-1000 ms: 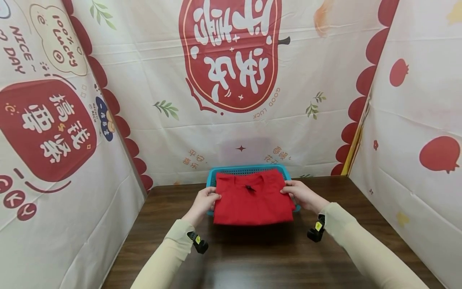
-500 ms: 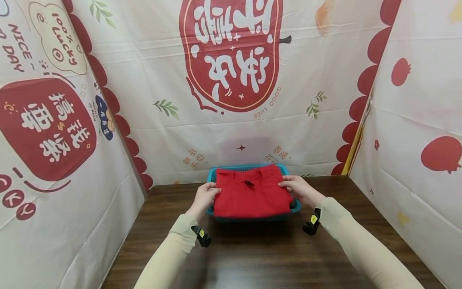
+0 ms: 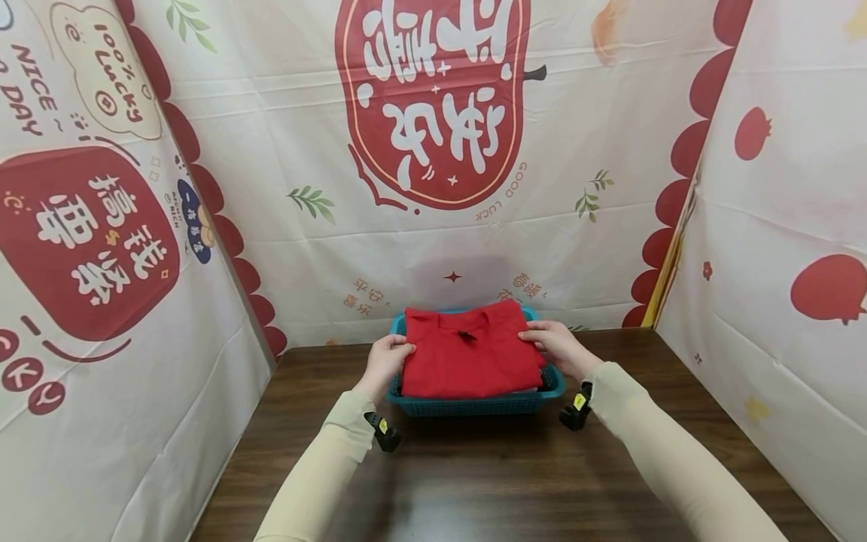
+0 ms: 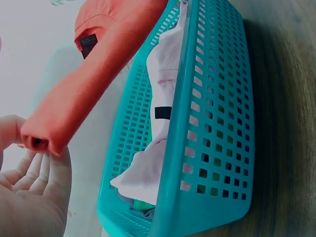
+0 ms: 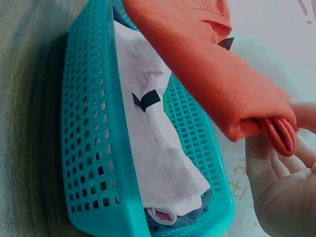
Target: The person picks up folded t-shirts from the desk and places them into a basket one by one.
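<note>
A folded red T-shirt (image 3: pixel 470 357) with a dark neck label is held up over a teal plastic basket (image 3: pixel 474 406). My left hand (image 3: pixel 387 365) pinches its left side edge between thumb and fingers, and my right hand (image 3: pixel 558 346) pinches the right side. Both wrist views show the shirt clear above the rim. Inside the basket lies a folded pale pink shirt (image 4: pixel 160 94) with a black label. In the right wrist view, grey cloth (image 5: pixel 197 217) shows beneath that pale shirt.
The basket stands at the back of a dark wooden table (image 3: pixel 467 482), close to a printed white cloth wall (image 3: pixel 271 286). Similar cloth walls rise on the left and right. A small black camera (image 3: pixel 386 433) is strapped to each wrist.
Both hands have moved away from the body and a little upward with the red T-shirt. The basket's front wall, covered before, now shows below the shirt.
</note>
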The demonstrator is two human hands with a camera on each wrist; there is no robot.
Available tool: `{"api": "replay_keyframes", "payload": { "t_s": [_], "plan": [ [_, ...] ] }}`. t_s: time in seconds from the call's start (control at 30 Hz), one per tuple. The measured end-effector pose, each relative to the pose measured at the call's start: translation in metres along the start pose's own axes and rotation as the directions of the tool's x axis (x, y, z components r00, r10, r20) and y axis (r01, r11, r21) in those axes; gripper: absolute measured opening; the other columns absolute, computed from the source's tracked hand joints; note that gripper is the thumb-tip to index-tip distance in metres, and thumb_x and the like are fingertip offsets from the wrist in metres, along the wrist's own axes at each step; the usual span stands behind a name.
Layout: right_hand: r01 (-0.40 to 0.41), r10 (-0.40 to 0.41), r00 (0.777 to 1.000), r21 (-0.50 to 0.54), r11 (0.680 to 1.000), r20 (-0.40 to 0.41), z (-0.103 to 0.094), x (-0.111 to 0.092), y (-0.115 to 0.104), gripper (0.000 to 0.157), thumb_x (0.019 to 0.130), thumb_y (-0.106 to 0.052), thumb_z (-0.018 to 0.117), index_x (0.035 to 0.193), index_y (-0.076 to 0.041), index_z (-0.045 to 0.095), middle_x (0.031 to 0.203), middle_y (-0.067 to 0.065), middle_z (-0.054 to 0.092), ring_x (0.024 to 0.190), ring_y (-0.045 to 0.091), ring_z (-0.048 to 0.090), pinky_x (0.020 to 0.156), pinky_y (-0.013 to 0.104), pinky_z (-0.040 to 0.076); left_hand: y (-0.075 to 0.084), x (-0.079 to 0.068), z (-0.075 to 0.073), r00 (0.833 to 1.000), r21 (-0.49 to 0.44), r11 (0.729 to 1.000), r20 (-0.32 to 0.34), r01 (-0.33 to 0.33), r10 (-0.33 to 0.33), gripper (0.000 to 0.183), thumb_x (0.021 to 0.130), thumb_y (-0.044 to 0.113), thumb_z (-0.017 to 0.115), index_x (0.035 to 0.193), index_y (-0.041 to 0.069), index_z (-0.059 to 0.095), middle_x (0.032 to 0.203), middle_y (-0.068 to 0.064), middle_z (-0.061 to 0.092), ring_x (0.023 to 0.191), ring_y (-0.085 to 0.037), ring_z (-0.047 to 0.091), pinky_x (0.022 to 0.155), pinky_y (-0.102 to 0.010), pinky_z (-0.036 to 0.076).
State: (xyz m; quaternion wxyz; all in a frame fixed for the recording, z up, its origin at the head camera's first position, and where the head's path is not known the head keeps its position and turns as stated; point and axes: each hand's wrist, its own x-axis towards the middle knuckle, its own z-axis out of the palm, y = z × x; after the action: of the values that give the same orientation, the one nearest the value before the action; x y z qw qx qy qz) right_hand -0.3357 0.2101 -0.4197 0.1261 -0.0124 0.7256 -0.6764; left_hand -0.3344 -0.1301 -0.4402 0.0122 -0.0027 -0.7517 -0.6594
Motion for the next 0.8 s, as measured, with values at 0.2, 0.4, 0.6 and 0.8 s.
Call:
{"api": "replay_keyframes", "payload": {
  "t_s": [0.2,0.4,0.6,0.8],
  "plan": [
    [0.012,-0.012,0.999,0.004,1.000,-0.034,-0.002,0.006,-0.005,0.061,0.099,-0.018,0.057,0.147,0.007,0.030,0.121,0.016,0.056,0.085,0.013,0.064,0.077,0.032,0.056,0.003,0.006,0.002,0.999,0.011,0.999,-0.002,-0.036,0.036,0.021,0.092,0.014,0.065,0.108,0.000,0.065,0.085,-0.006,0.064,0.067,-0.014,0.056,0.059,-0.026,0.048],
    [0.028,-0.029,0.999,-0.026,0.999,-0.031,-0.003,0.010,-0.010,0.056,0.101,-0.014,0.052,0.147,0.007,0.029,0.137,0.025,0.045,0.090,0.014,0.062,0.080,0.031,0.055,0.005,0.012,0.005,0.999,0.028,0.999,-0.019,-0.042,0.043,0.021,0.092,0.016,0.065,0.110,0.004,0.065,0.087,-0.006,0.064,0.071,-0.016,0.056,0.062,-0.028,0.048],
    [0.044,-0.046,0.998,-0.031,0.999,-0.048,-0.002,0.014,-0.011,0.054,0.100,-0.010,0.049,0.148,0.007,0.030,0.144,0.027,0.037,0.092,0.015,0.059,0.078,0.030,0.055,0.005,0.013,0.007,0.998,0.043,0.998,-0.043,-0.054,0.055,0.026,0.093,0.016,0.064,0.115,0.001,0.064,0.097,-0.010,0.065,0.083,-0.019,0.060,0.072,-0.031,0.051],
    [0.025,-0.026,0.998,-0.026,0.999,-0.054,0.002,0.017,-0.005,0.053,0.100,-0.010,0.051,0.147,0.006,0.033,0.138,0.025,0.044,0.088,0.014,0.062,0.077,0.031,0.055,-0.002,0.012,0.008,0.999,0.010,1.000,-0.037,-0.024,0.024,0.026,0.095,0.010,0.061,0.118,-0.001,0.063,0.102,-0.013,0.066,0.084,-0.021,0.062,0.073,-0.034,0.054]
  ]
}}
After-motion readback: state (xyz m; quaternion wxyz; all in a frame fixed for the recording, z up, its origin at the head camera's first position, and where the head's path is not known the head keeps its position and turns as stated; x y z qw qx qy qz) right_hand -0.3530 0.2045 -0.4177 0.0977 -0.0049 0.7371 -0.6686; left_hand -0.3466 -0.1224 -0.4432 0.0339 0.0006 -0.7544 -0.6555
